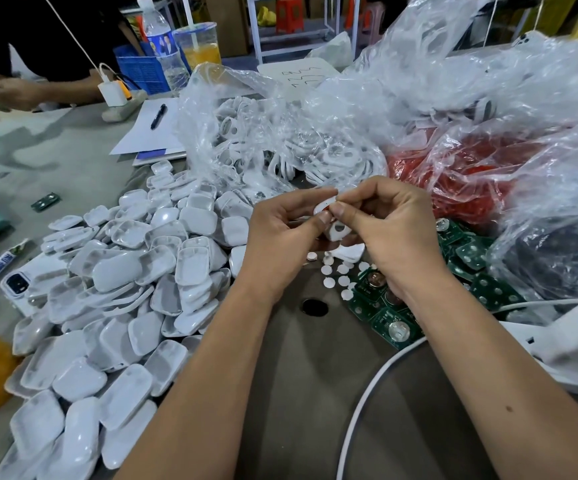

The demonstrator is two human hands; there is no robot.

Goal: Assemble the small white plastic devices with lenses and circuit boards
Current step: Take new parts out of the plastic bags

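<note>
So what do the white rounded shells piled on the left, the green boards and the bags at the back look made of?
The white rounded shells look like glossy moulded plastic: smooth, with bright highlights. The green square boards look like rigid circuit-board laminate with metallic spots and clear domes, probably plastic lenses. The clear crinkled bags look like thin plastic film: see-through, creased, shiny.

My hands [343, 233] meet over the table [301, 375], and I place everything from them. Left of them sprawls the heap of shells [124, 299]; just beneath and to the right lie the small discs [341, 275] and circuit boards [391, 320] — touching the table. Behind them rise the bags of parts [349, 133], with the paper and pen [152, 129] further left.
</note>
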